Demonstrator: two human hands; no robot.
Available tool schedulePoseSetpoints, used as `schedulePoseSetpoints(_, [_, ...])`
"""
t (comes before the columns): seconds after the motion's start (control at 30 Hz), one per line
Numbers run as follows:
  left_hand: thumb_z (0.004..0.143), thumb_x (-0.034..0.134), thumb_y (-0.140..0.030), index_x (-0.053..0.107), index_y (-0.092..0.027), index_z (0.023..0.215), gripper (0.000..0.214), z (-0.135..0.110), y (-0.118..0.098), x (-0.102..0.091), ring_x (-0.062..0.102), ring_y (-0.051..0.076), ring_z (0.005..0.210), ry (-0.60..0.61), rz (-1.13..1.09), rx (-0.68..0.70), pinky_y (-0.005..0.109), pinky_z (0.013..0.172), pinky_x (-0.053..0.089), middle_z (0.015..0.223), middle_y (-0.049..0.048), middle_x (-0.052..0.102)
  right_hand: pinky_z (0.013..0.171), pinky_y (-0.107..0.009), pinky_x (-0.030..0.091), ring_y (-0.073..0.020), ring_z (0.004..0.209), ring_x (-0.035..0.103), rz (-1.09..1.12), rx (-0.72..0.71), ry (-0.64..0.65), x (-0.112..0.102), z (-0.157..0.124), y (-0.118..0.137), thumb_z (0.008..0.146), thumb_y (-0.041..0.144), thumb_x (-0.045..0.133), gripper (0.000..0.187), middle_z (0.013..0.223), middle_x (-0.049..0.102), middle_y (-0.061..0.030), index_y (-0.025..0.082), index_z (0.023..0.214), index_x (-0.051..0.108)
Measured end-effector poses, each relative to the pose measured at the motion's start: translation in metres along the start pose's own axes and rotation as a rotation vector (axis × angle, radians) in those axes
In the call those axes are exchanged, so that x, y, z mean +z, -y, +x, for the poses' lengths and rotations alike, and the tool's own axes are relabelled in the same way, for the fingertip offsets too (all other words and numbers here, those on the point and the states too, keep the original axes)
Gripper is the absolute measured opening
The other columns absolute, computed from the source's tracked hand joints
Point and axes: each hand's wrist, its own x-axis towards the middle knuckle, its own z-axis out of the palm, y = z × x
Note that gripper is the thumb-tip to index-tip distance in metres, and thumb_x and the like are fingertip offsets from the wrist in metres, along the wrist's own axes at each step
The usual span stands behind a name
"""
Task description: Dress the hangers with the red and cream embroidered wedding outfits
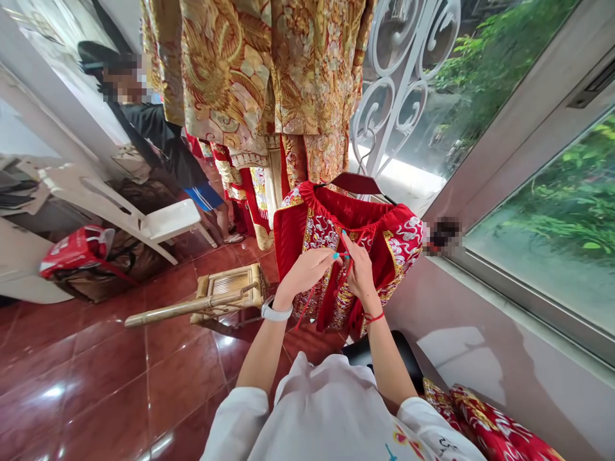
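Observation:
A red embroidered skirt [394, 240] hangs on a dark hanger [358, 182] hooked to the white window grille [403, 70]. Both my hands are at its waistband. My left hand [307, 269], with a white watch on the wrist, has its fingers closed on a thin red tie cord [346, 256]. My right hand [360, 272], with a red thread bracelet, pinches the same cord from the other side. The cord's loose ends hang down below my hands.
A gold and red embroidered robe [254, 77] hangs above. Another person [158, 134] in dark clothes stands at the back left by a white plastic chair [144, 221]. A bamboo stool [225, 294] lies on the red tiled floor. A black seat [384, 355] is below my arms.

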Motion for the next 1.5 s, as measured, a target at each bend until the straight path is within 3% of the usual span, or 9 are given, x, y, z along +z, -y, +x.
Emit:
schedulePoseSetpoints(0.13, [0.103, 0.038, -0.031, 0.069, -0.019, 0.082, 0.039, 0.005, 0.01, 0.0, 0.062, 0.021, 0.093, -0.05, -0.044, 0.036, 0.034, 0.093, 0.043, 0.095, 0.0057, 0.069, 0.096, -0.04, 0.05, -0.0249, 0.111, 0.064, 0.26, 0.179, -0.026, -0.004, 0.0, 0.005, 0.106, 0.045, 0.033, 0.049, 0.125, 0.068, -0.0124, 0.022, 0.14, 0.059])
schedulePoseSetpoints(0.3, [0.093, 0.059, -0.029, 0.07, -0.018, 0.074, 0.024, 0.016, 0.023, 0.012, 0.057, 0.019, 0.084, -0.308, -0.149, -0.057, 0.03, 0.083, 0.043, 0.083, 0.0034, 0.061, 0.065, -0.032, 0.049, -0.0175, 0.067, 0.057, 0.467, 0.401, -0.095, -0.012, 0.007, 0.02, 0.103, 0.057, 0.037, 0.051, 0.087, 0.067, -0.0071, 0.019, 0.103, 0.072])
schedulePoseSetpoints(0.4, [0.089, 0.063, -0.026, 0.071, -0.017, 0.08, 0.014, 0.022, 0.026, 0.022, 0.055, 0.017, 0.074, -0.424, -0.237, -0.143, 0.029, 0.075, 0.042, 0.073, 0.0005, 0.061, 0.058, -0.03, 0.044, -0.0154, 0.059, 0.049, 0.49, 0.416, -0.047, -0.018, 0.009, 0.026, 0.101, 0.06, 0.042, 0.05, 0.075, 0.06, -0.0038, 0.02, 0.091, 0.07])
schedulePoseSetpoints(0.63, [0.081, 0.063, -0.011, 0.066, -0.016, 0.09, 0.011, 0.035, 0.015, 0.042, 0.065, 0.015, 0.082, -0.383, -0.73, -0.235, 0.027, 0.08, 0.047, 0.081, 0.0022, 0.069, 0.076, -0.032, 0.048, -0.0179, 0.077, 0.058, 0.526, 0.35, -0.041, -0.021, 0.007, 0.035, 0.103, 0.05, 0.045, 0.042, 0.083, 0.064, -0.0045, 0.02, 0.083, 0.066])
schedulePoseSetpoints(0.9, [0.073, 0.067, -0.016, 0.055, -0.017, 0.1, 0.03, 0.047, 0.008, 0.038, 0.059, 0.01, 0.068, -0.353, -1.199, -0.364, 0.024, 0.068, 0.046, 0.074, -0.0034, 0.062, 0.07, -0.031, 0.047, -0.017, 0.07, 0.055, 0.431, 0.377, 0.051, -0.021, 0.001, 0.029, 0.103, 0.047, 0.043, 0.039, 0.077, 0.06, -0.0027, 0.019, 0.087, 0.065])
schedulePoseSetpoints(1.03, [0.068, 0.068, -0.01, 0.047, -0.019, 0.107, 0.045, 0.053, 0.01, 0.043, 0.053, 0.007, 0.061, -0.429, -1.052, -0.381, 0.021, 0.064, 0.043, 0.068, -0.0096, 0.055, 0.072, -0.031, 0.047, -0.0183, 0.072, 0.057, 0.371, 0.354, 0.071, -0.016, -0.001, 0.022, 0.103, 0.043, 0.041, 0.035, 0.08, 0.062, -0.0039, 0.02, 0.089, 0.063])
schedulePoseSetpoints(1.17, [0.07, 0.069, -0.006, 0.036, -0.024, 0.12, 0.062, 0.046, 0.008, 0.055, 0.054, 0.007, 0.06, -0.578, -0.808, -0.265, 0.021, 0.065, 0.042, 0.07, -0.0114, 0.055, 0.079, -0.033, 0.049, -0.0207, 0.08, 0.06, 0.331, 0.295, 0.09, -0.011, -0.004, 0.016, 0.102, 0.036, 0.041, 0.029, 0.085, 0.064, -0.006, 0.021, 0.089, 0.061])
schedulePoseSetpoints(1.37, [0.086, 0.057, -0.013, 0.054, -0.022, 0.107, 0.023, 0.038, 0.004, 0.063, 0.053, 0.01, 0.062, -0.662, -0.513, -0.194, 0.022, 0.061, 0.038, 0.073, -0.005, 0.056, 0.071, -0.031, 0.046, -0.0194, 0.072, 0.056, 0.252, 0.278, 0.098, -0.009, -0.007, 0.011, 0.1, 0.029, 0.039, 0.025, 0.081, 0.061, -0.0046, 0.022, 0.082, 0.056])
schedulePoseSetpoints(1.5, [0.091, 0.052, -0.018, 0.056, -0.02, 0.106, 0.015, 0.036, 0.007, 0.062, 0.059, 0.014, 0.067, -0.617, -0.593, -0.16, 0.025, 0.068, 0.046, 0.071, -0.0022, 0.06, 0.073, -0.03, 0.046, -0.0193, 0.075, 0.057, 0.277, 0.301, 0.087, -0.01, -0.006, 0.015, 0.102, 0.032, 0.038, 0.029, 0.083, 0.063, -0.0051, 0.022, 0.083, 0.058])
